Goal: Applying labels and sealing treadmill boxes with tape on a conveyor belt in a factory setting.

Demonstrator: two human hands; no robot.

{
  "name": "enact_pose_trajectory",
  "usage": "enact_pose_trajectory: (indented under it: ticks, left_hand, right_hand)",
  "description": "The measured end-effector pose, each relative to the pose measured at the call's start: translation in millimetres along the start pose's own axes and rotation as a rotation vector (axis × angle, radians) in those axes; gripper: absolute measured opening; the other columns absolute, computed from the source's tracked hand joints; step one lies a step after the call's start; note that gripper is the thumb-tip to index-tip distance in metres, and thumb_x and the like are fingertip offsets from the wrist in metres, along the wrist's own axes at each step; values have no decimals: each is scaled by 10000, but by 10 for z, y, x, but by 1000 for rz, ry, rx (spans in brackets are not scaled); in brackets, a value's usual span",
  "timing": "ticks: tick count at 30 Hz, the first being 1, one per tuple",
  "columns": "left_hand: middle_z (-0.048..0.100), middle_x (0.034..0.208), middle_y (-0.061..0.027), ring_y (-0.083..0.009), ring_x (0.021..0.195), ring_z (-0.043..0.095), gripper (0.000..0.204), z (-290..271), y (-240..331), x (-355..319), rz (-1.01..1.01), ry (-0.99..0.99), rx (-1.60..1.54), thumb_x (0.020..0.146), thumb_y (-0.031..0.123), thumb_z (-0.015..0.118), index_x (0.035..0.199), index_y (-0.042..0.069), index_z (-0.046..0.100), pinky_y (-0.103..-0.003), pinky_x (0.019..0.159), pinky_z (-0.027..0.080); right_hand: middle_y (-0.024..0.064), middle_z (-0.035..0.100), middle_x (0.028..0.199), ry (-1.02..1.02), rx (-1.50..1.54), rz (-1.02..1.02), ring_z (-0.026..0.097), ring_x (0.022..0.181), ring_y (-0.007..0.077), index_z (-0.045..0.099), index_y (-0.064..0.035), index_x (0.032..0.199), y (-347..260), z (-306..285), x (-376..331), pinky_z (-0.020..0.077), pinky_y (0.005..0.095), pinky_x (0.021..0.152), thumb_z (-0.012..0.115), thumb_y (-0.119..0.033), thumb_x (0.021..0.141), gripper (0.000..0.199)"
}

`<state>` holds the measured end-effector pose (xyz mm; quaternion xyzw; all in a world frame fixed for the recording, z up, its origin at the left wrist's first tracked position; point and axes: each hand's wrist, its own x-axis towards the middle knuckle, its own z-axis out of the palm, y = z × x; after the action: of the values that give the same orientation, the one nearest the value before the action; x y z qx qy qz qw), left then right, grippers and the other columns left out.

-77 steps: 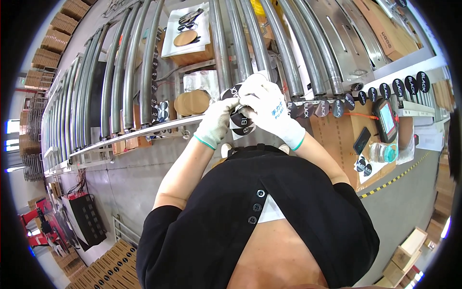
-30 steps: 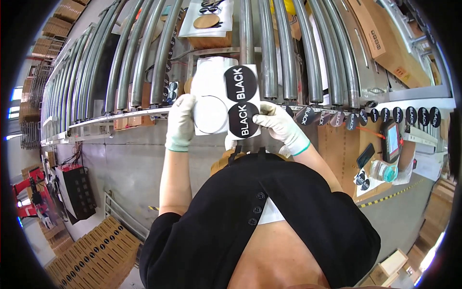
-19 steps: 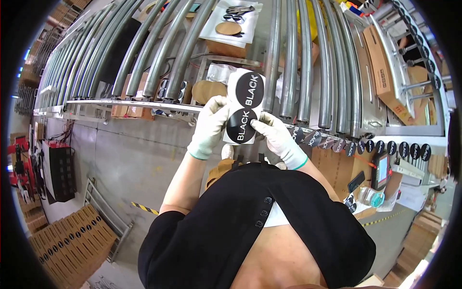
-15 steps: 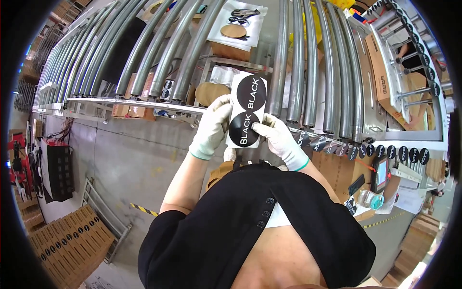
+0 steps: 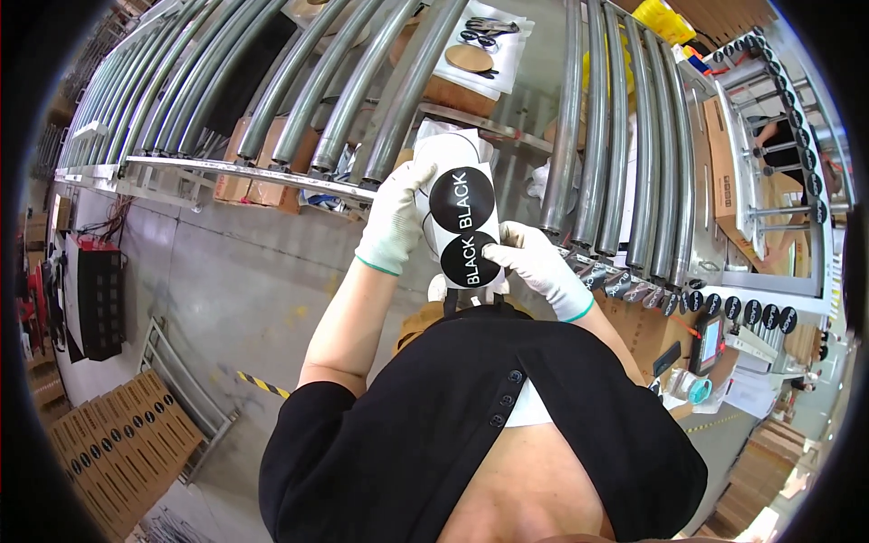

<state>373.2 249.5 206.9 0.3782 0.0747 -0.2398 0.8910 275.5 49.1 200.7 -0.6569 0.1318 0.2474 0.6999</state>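
Both my hands wear white knit gloves with green cuffs, and they hold sheets of stickers in front of my chest. On the front sheet an upper round black sticker [image 5: 460, 201] and a lower round black sticker [image 5: 469, 261] carry white lettering. Behind it a white sheet [image 5: 444, 152] with a faint circle outline sticks out at the top and left. My left hand [image 5: 398, 213] is closed on the left edge of the sheets. My right hand [image 5: 540, 262] pinches the lower right edge, its thumb on the lower sticker.
Beyond my hands runs a roller conveyor [image 5: 407, 100]. A brown disc [image 5: 470, 59] and dark gloves [image 5: 491, 25] lie on white sheeting among the rollers. A white frame [image 5: 828, 253] stands at right, near a bottle [image 5: 699, 389]. Stacked cartons [image 5: 127, 439] stand lower left.
The front sheet has shifted down a little, and a white sheet with a circle outline now shows behind its top. My right hand has moved slightly right and down. The view has turned slightly.
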Motion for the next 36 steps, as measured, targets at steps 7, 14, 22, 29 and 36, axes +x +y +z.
enact_pose_trajectory:
  ticks: [7,14,22,29,36]
  left_hand:
    - [684,924,-64,-145,858,648,180,-289,-89,114,-105,18,-36,880,166,659,974,14,640,-287,779,517]
    - [667,960,-67,-176,850,645,251,-249,-83,66,-274,74,-162,948,193,578,1138,32,612,-311,744,530]
    - [667,915,-55,-141,833,643,165,-471,-316,317,-421,212,-159,946,145,576,1039,21,633,-260,743,522]
    - [667,883,-61,-117,782,638,125,-170,-258,503,-454,343,-51,928,108,600,967,0,650,-244,708,521]
    - [668,916,-95,-167,821,657,153,-313,-377,703,-472,397,-170,923,78,575,1013,-37,621,-277,756,542]
  right_hand:
    - [115,579,1129,340,-710,-714,591,968,238,592,-58,1143,-417,92,344,499,380,859,770,-253,779,450]
    - [55,591,1153,96,-1086,-1163,552,1087,277,665,-178,1071,-661,45,867,446,417,910,781,-159,623,463]
    - [45,615,1105,-62,-1103,-1258,577,1049,249,673,-148,966,-645,-127,1205,442,392,875,784,-145,596,387]
    - [9,618,1010,-99,-1053,-1271,579,1003,231,637,-140,848,-570,-332,1466,447,396,842,778,-170,586,298]
    - [13,625,990,-195,-925,-1182,591,998,242,645,-129,832,-514,-486,1612,452,372,865,782,-130,602,268]
